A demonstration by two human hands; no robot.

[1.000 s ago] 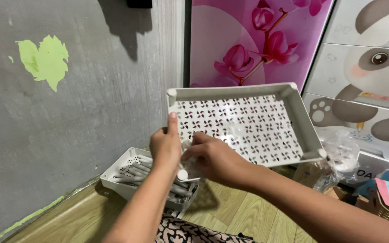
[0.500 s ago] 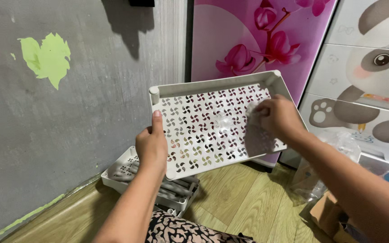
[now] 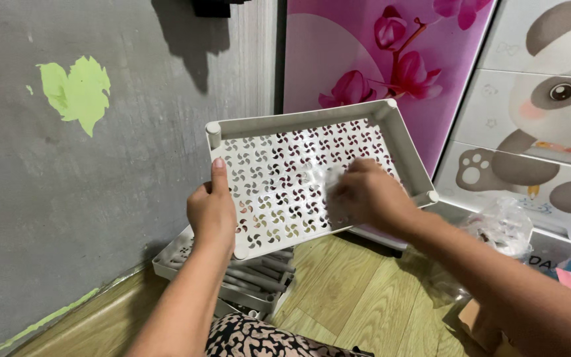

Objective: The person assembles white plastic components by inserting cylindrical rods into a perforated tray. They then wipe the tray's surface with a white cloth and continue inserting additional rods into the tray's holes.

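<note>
I hold a white perforated plastic tray (image 3: 285, 120) tilted up in front of me. My left hand (image 3: 211, 213) grips its left edge, thumb lying along the rim. My right hand (image 3: 365, 195) presses a small whitish wad (image 3: 332, 178) against the tray's patterned floor near the middle; I cannot tell what the wad is. Below on the floor lies a second white tray (image 3: 166, 263) holding several grey tubes (image 3: 254, 277).
A grey wall (image 3: 67, 192) with a green patch stands close on the left. Behind are a pink flower panel (image 3: 358, 53) and panda-printed drawers (image 3: 543, 112). A crumpled clear plastic bag (image 3: 505, 226) and boxes lie at right on the wood floor (image 3: 338, 297).
My right hand slid from the tray's near corner to its far right side, then back toward the middle. The tray has tipped and shifted left and up.
</note>
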